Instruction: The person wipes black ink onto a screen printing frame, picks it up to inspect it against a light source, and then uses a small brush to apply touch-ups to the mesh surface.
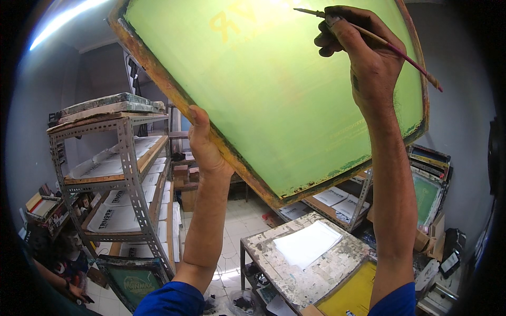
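Note:
A large screen-printing frame (274,105) with a light green mesh and a worn wooden border is tilted up in front of me. Faint yellowish lettering shows on its mesh. My left hand (208,147) is closed on its lower left border, the thumb lying over the edge. Across the mesh reaches my right hand (363,58), its fingers pinching a thin paintbrush (375,37). The brush's dark tip points left near the top of the mesh; whether it touches the mesh I cannot tell. Its reddish handle end sticks out to the right.
A metal rack (126,163) with printed white sheets stands on the left. Below the frame is a stained worktable (266,239) bearing white paper (308,242) and a yellow screen (348,295). More screens (426,195) lean at right. At lower left, another person's hand (77,293) shows.

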Available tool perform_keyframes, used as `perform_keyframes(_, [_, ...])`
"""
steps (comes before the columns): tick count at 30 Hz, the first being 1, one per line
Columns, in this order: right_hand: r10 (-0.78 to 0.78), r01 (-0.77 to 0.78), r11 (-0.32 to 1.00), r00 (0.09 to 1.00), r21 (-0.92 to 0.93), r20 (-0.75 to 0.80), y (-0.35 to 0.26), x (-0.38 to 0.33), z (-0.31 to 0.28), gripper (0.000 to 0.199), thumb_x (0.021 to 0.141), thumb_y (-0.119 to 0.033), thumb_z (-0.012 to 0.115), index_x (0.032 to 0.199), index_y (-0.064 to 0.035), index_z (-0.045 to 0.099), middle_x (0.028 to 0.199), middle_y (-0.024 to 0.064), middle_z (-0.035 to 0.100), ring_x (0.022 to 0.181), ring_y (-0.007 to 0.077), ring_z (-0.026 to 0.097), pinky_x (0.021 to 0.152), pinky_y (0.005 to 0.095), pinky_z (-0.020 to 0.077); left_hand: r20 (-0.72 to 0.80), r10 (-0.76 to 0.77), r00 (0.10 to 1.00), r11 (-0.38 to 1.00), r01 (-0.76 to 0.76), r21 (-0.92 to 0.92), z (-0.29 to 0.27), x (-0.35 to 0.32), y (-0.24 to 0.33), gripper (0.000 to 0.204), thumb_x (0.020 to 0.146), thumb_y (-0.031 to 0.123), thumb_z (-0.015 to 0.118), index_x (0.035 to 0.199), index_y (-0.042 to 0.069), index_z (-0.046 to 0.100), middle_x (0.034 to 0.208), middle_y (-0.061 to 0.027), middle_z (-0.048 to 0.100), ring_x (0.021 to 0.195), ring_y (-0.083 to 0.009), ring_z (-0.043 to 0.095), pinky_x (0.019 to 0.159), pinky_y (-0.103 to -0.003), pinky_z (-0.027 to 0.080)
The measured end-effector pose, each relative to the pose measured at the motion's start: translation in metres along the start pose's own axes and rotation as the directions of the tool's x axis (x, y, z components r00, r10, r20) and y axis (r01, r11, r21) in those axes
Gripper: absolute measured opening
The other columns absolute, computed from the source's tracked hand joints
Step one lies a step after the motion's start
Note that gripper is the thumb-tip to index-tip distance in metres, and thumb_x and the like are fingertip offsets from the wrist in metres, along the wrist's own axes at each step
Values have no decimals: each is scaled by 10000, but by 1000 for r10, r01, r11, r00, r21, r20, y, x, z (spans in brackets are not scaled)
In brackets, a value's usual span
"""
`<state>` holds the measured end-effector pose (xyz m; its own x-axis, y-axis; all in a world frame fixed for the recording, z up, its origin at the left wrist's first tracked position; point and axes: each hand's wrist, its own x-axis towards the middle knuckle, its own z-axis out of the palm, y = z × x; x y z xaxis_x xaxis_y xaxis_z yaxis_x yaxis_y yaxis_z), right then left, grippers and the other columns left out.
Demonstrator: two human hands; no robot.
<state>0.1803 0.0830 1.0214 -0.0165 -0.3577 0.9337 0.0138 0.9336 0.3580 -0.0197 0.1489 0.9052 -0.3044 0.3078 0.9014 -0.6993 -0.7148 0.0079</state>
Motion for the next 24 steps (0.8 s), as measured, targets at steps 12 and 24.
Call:
perform_keyframes(12, [33,-35,997,999,71,33,-1,-4,-1,185,836,-35,584,983,71,621,787,145,653,653,181,642,550,278,515,-32,9,999,1000,-9,21,-6,-4,-3,633,833,483,608,1184,-24,463,1043,-102,568,915,-205,596,775,-348,515])
perform_keyframes(24, [30,-30,999,1000,-20,7,-3,-5,4,187,826,-29,605,983,70,625,802,141,659,680,176,648,570,273,529,-59,23,998,998,-19,63,-2,-6,0,683,800,503,641,1182,-36,467,1049,-104,567,940,-199,583,786,-340,504])
